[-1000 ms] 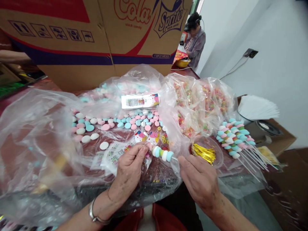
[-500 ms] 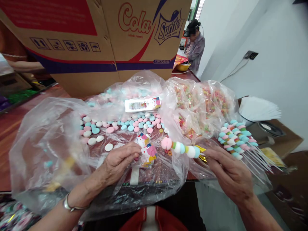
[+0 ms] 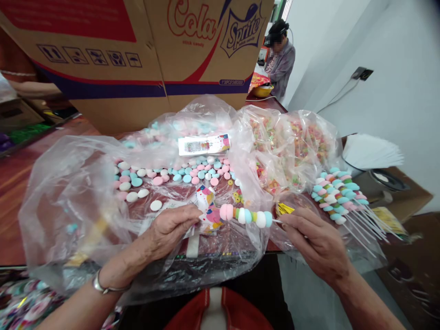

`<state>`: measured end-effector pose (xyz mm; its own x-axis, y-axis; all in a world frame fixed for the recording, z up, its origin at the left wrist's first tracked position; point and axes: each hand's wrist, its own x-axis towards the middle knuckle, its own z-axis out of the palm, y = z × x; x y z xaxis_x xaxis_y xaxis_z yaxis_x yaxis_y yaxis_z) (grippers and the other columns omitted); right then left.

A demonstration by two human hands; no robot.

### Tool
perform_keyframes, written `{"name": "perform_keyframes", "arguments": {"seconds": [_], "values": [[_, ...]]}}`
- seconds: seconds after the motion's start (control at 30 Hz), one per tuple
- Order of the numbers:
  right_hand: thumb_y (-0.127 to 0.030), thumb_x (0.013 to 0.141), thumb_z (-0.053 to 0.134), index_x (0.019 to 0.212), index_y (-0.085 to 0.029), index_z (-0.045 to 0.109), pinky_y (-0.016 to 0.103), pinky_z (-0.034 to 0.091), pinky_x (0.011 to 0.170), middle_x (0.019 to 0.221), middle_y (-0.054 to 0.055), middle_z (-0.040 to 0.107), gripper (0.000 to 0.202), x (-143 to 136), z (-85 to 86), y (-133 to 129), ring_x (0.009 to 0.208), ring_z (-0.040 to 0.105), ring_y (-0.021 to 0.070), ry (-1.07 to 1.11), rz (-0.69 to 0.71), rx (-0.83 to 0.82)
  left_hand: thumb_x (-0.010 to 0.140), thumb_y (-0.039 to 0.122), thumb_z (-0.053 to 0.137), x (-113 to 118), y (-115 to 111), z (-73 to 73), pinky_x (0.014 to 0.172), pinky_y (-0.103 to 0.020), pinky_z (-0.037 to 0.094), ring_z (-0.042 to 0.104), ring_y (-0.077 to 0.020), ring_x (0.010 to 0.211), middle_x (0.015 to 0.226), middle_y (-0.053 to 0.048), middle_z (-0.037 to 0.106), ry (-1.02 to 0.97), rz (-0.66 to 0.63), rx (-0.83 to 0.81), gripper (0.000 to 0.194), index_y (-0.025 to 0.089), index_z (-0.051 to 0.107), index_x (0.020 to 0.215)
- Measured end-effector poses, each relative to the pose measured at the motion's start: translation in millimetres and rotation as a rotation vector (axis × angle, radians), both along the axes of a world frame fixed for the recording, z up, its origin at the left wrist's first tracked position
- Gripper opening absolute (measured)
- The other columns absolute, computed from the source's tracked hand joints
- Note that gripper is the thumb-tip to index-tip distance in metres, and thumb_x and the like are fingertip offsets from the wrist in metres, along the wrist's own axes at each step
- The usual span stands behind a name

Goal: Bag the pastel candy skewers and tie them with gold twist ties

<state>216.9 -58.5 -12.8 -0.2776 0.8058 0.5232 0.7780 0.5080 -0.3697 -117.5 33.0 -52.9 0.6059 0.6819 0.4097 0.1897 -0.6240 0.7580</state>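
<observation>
- Skewer of candy point(image 3: 245, 215) lies nearly level between the two hands, above the plastic-covered table point(image 3: 44, 197); pink pieces at its left end, then white, pale blue and yellow-green, with white and pale blue nearest the bare stick.
- Right hand point(image 3: 314, 236) pinches the white stick by its right end, thumb against fingers.
- Left hand point(image 3: 175, 227), metal bangle point(image 3: 106, 285) at the wrist, grips the left edge of a printed packet point(image 3: 209, 217) between thumb and fingertips.
- Pink end of the skewer meets the packet's right edge in view; cannot tell whether it sits inside.
- Loose candies point(image 3: 194, 173), pink, white and pale blue, spread beyond the hands; one white disc point(image 3: 156, 205) apart, near the left hand.
- Bundle of printed packaging point(image 3: 204, 145) rests on the plastic behind them.
- Clear bags point(image 3: 292, 142) of small colourful pieces stand to the right of that bundle.
- Gold strips point(image 3: 284, 208) lie in a clear bowl, partly hidden by the right hand.
- Pile of candy skewers point(image 3: 337, 195) sits farther right, sticks toward the near edge.
- Large carton point(image 3: 137, 68) at the back; another person point(image 3: 283, 64) beyond it.
</observation>
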Motion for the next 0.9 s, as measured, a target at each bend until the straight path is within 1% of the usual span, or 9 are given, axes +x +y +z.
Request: {"name": "perform_keyframes", "arguments": {"seconds": [0.1, 0.2, 0.33, 0.43, 0.53, 0.6, 0.77, 0.83, 0.9], "values": [[-0.012, 0.093, 0.052, 0.099, -0.016, 0.066, 0.031, 0.046, 0.072, 0.086, 0.007, 0.065, 0.016, -1.9, 1.4, 0.5, 0.080, 0.061, 0.0178, -0.055, 0.009, 0.036, 0.094, 0.014, 0.052, 4.2, 0.3, 6.0, 0.077, -0.024, 0.053, 0.068, -0.0166, 0.083, 0.089, -0.005, 0.072, 0.001, -0.007, 0.038, 0.022, 0.020, 0.071, 0.100], [-0.010, 0.092, 0.054, 0.102, -0.015, 0.064, 0.034, 0.044, 0.074, 0.085, 0.007, 0.066, 0.016, -2.0, 3.7, 1.0, 0.079, 0.059, 0.0194, -0.158, 0.019, 0.109, 0.093, 0.015, 0.052, 4.3, 0.8, 8.0, 0.076, -0.023, 0.053, 0.068, -0.0168, 0.084, 0.091, -0.005, 0.073, 0.032, 0.025, 0.024, 0.021, 0.020, 0.071, 0.101], [-0.010, 0.092, 0.055, 0.102, -0.014, 0.063, 0.036, 0.041, 0.073, 0.084, 0.009, 0.067, 0.014, -1.2, 12.3, 2.8, 0.081, 0.058, 0.0215, -0.311, 0.038, 0.194, 0.095, 0.022, 0.050, 1.4, 3.5, 6.0, 0.078, -0.024, 0.052, 0.067, -0.0175, 0.086, 0.095, -0.006, 0.073, 0.111, 0.012, -0.060, 0.023, 0.019, 0.072, 0.102], [-0.010, 0.092, 0.054, 0.104, -0.012, 0.063, 0.036, 0.039, 0.069, 0.083, 0.009, 0.068, 0.015, -0.9, 20.4, 5.1, 0.077, 0.056, 0.0210, -0.379, 0.110, 0.231, 0.097, 0.028, 0.048, 1.3, 5.7, 8.4, 0.073, -0.022, 0.049, 0.064, -0.0156, 0.079, 0.088, -0.004, 0.070, 0.223, 0.001, -0.163, 0.025, 0.017, 0.071, 0.095], [-0.008, 0.089, 0.057, 0.105, -0.011, 0.063, 0.036, 0.038, 0.067, 0.079, 0.008, 0.067, 0.017, -1.5, 24.7, 7.3, 0.074, 0.055, 0.0203, -0.364, 0.199, 0.250, 0.097, 0.034, 0.047, 3.5, 7.3, 14.6, 0.065, -0.020, 0.045, 0.057, -0.0132, 0.070, 0.076, 0.000, 0.064, 0.338, -0.014, -0.264, 0.030, 0.016, 0.067, 0.085], [-0.008, 0.089, 0.058, 0.103, -0.012, 0.063, 0.035, 0.039, 0.067, 0.078, 0.007, 0.066, 0.016, -2.9, 24.3, 8.5, 0.074, 0.055, 0.0198, -0.343, 0.219, 0.231, 0.098, 0.035, 0.045, 4.7, 8.5, 18.6, 0.064, -0.020, 0.043, 0.053, -0.0127, 0.068, 0.072, 0.001, 0.060, 0.361, -0.065, -0.314, 0.033, 0.015, 0.065, 0.080], [-0.010, 0.092, 0.051, 0.100, -0.014, 0.064, 0.031, 0.043, 0.068, 0.079, 0.005, 0.063, 0.015, -8.4, 15.3, 9.2, 0.071, 0.054, 0.0156, -0.157, 0.208, 0.047, 0.098, 0.033, 0.043, 2.1, 14.2, 21.5, 0.074, -0.023, 0.044, 0.056, -0.0152, 0.079, 0.084, -0.002, 0.063, 0.345, -0.229, -0.455, 0.031, 0.015, 0.067, 0.088], [-0.010, 0.092, 0.051, 0.100, -0.015, 0.064, 0.030, 0.044, 0.069, 0.080, 0.004, 0.063, 0.016, -10.2, 9.7, 9.0, 0.071, 0.054, 0.0149, -0.092, 0.217, -0.009, 0.097, 0.034, 0.045, 0.2, 17.0, 20.8, 0.076, -0.023, 0.044, 0.056, -0.0150, 0.080, 0.086, -0.002, 0.064, 0.352, -0.241, -0.496, 0.029, 0.016, 0.067, 0.090], [-0.010, 0.092, 0.051, 0.101, -0.016, 0.063, 0.030, 0.045, 0.071, 0.081, 0.004, 0.062, 0.016, -11.2, 4.4, 8.9, 0.073, 0.055, 0.0152, -0.074, 0.194, -0.014, 0.097, 0.036, 0.046, -1.0, 19.4, 19.9, 0.074, -0.023, 0.043, 0.055, -0.0146, 0.079, 0.085, -0.001, 0.063, 0.365, -0.239, -0.518, 0.029, 0.016, 0.067, 0.089]]}}
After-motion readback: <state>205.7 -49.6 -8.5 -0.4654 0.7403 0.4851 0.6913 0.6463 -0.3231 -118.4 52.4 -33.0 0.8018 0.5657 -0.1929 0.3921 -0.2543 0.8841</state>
